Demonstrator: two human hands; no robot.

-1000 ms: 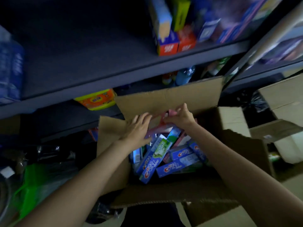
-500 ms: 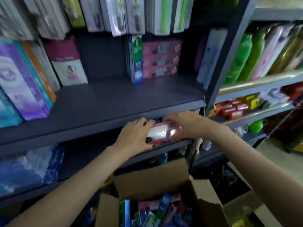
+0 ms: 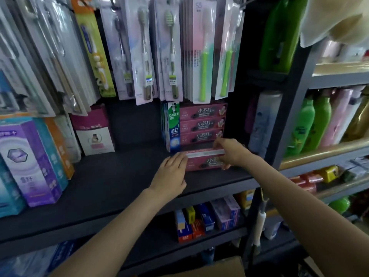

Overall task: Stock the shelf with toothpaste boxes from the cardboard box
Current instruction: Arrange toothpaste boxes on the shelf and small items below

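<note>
hands at the shelf, left hand (image 3: 171, 172) flat with straight fingers touching the left end of a pink toothpaste box (image 3: 203, 159), right hand (image 3: 229, 151) gripping its right end, box lying on the dark shelf (image 3: 111, 182) at 6 o'clock of three stacked pink boxes (image 3: 202, 123), toothbrush packs (image 3: 171, 48) hanging at 12 o'clock, cardboard box (image 3: 223, 267) edge at the frame's bottom

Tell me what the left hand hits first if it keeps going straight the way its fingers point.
The left hand likely meets the left end of the pink toothpaste box, which its fingertips already seem to touch; beyond that stands the upright green toothpaste box. Depth is unclear.
</note>
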